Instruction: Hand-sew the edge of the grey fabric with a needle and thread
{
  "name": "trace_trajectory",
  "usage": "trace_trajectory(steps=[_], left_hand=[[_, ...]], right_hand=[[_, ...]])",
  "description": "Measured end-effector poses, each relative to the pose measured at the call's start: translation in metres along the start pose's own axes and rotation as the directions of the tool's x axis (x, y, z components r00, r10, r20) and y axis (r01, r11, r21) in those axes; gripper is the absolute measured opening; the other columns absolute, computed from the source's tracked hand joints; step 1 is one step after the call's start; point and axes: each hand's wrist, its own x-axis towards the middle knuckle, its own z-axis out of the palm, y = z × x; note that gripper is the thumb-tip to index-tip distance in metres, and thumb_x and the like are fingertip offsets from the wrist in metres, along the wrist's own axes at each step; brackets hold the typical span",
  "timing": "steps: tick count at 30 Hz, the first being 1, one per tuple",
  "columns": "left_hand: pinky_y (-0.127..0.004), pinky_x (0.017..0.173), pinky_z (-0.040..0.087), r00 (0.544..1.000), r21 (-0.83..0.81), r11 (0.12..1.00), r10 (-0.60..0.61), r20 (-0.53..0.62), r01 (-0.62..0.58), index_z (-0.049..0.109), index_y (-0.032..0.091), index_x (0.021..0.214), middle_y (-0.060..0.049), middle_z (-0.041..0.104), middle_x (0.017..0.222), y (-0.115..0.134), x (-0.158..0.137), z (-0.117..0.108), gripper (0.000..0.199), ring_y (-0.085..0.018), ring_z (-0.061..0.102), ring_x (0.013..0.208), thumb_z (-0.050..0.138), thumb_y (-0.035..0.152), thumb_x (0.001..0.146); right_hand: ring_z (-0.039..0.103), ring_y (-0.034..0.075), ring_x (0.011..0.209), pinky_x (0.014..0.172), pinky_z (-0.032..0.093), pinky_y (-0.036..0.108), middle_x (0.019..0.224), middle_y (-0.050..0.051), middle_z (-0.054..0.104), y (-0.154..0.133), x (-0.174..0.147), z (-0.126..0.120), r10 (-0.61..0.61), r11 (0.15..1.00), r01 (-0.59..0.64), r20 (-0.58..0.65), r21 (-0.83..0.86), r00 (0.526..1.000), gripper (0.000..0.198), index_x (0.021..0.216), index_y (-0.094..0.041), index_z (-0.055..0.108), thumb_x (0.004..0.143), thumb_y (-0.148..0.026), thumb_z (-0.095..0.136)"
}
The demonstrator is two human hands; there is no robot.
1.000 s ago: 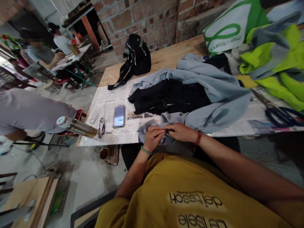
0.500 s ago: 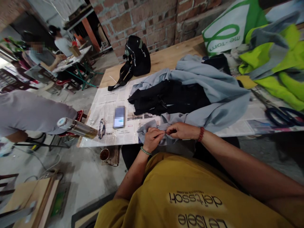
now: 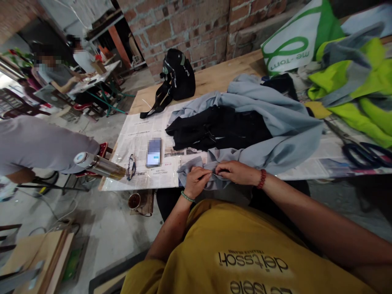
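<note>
Two narrow grips, left hand (image 3: 196, 181) and right hand (image 3: 238, 172), pinching grey cloth (image 3: 283, 149). Black cloth (image 3: 223, 128) beyond; scissors (image 3: 346, 138) cut off, right edge. Pinch detail too small to tell.

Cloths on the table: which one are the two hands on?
The grey cloth lying partly around the black cloth: the left hand and right hand are at its near edge. Neither touches the black one or the yellow-green cloth, far right.

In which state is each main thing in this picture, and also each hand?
Left hand: pinching grey cloth
Right hand: fingers curled, grip unclear
Grey cloth: rumpled, spread out
Black cloth: rumpled
Phone: lying flat, lit
Bottle: capped
Black bag: upright
Green-white bag: standing
Yellow-green cloth: heaped
Scissors: lying flat, opening unclear
</note>
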Motion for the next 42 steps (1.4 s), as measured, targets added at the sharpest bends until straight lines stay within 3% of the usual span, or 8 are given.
trace_trajectory(steps=[4,12,20,25,31,38,40,42], left_hand=[[-0.03,0.068,0.047,1.0,0.003,1.0,-0.005,0.001,0.005,0.071,0.019,0.083,-0.003,0.069,0.071,0.002,0.0,0.0,0.014,-0.014,0.06,0.07,0.06,0.027,0.084],[-0.031,0.068,0.046,1.0,0.0,1.0,-0.002,0.016,0.002,0.07,0.018,0.081,-0.004,0.069,0.071,0.0,0.001,0.0,0.014,-0.015,0.06,0.07,0.062,0.029,0.083],[-0.031,0.068,0.045,1.0,0.004,1.0,-0.007,0.001,0.007,0.069,0.018,0.081,-0.003,0.069,0.071,-0.001,0.0,0.0,0.014,-0.014,0.06,0.069,0.06,0.028,0.084],[-0.031,0.07,0.046,0.999,-0.009,1.0,-0.023,0.027,0.024,0.069,0.018,0.078,-0.003,0.068,0.07,-0.001,0.001,0.0,0.016,-0.014,0.059,0.068,0.06,0.03,0.084],[-0.031,0.071,0.045,0.999,-0.011,1.0,-0.019,0.046,0.019,0.068,0.018,0.076,-0.003,0.068,0.069,0.0,0.001,-0.001,0.016,-0.014,0.059,0.067,0.061,0.029,0.084],[-0.03,0.068,0.044,0.997,-0.017,0.999,-0.032,0.066,0.033,0.068,0.017,0.077,-0.002,0.066,0.067,0.001,0.003,-0.003,0.014,-0.013,0.057,0.064,0.061,0.027,0.083],[-0.03,0.068,0.044,0.997,-0.012,0.999,-0.044,0.063,0.045,0.068,0.017,0.077,-0.002,0.067,0.068,0.0,0.002,-0.003,0.015,-0.013,0.057,0.065,0.061,0.029,0.083],[-0.03,0.069,0.045,0.996,-0.011,0.998,-0.063,0.064,0.063,0.069,0.017,0.077,-0.003,0.067,0.069,-0.001,0.001,-0.003,0.016,-0.013,0.058,0.067,0.06,0.03,0.084]], right_hand=[[0.058,0.016,0.078,0.075,0.043,0.028,0.083,0.004,0.064,0.001,-0.001,-0.01,-0.019,0.997,0.023,-0.04,0.08,0.999,0.024,0.083,-0.018,0.069,0.08,-0.031,0.049],[0.047,0.01,0.058,0.056,0.038,0.023,0.061,-0.002,0.056,-0.008,0.011,0.006,0.233,0.882,-0.167,-0.098,0.441,0.968,0.027,0.069,-0.016,0.062,0.069,-0.043,0.057],[0.047,0.01,0.059,0.058,0.038,0.023,0.063,-0.002,0.055,-0.009,0.009,0.018,0.232,0.894,-0.143,-0.167,0.424,0.958,0.024,0.072,-0.017,0.059,0.072,-0.04,0.056],[0.051,0.011,0.058,0.056,0.042,0.024,0.066,-0.001,0.059,-0.004,0.012,0.022,0.316,0.857,-0.102,-0.36,0.505,0.878,0.018,0.074,-0.019,0.053,0.078,-0.037,0.052],[0.058,0.01,0.059,0.056,0.045,0.024,0.08,0.002,0.065,-0.007,0.017,-0.004,0.389,0.764,0.002,-0.463,0.645,0.796,0.017,0.077,-0.019,0.048,0.078,-0.035,0.056],[0.065,0.015,0.065,0.049,0.048,0.024,0.078,0.002,0.065,-0.037,0.016,-0.014,0.236,0.472,0.017,-0.144,0.881,0.961,0.022,0.086,-0.021,0.045,0.083,-0.041,0.053],[0.067,0.017,0.075,0.059,0.053,0.029,0.08,0.003,0.066,-0.041,0.017,-0.014,0.223,0.549,0.053,-0.208,0.834,0.953,0.019,0.086,-0.02,0.047,0.086,-0.039,0.049],[0.067,0.018,0.082,0.073,0.054,0.035,0.084,0.004,0.068,-0.039,0.017,-0.016,0.195,0.77,0.107,-0.392,0.629,0.899,0.016,0.087,-0.02,0.051,0.088,-0.036,0.046]])
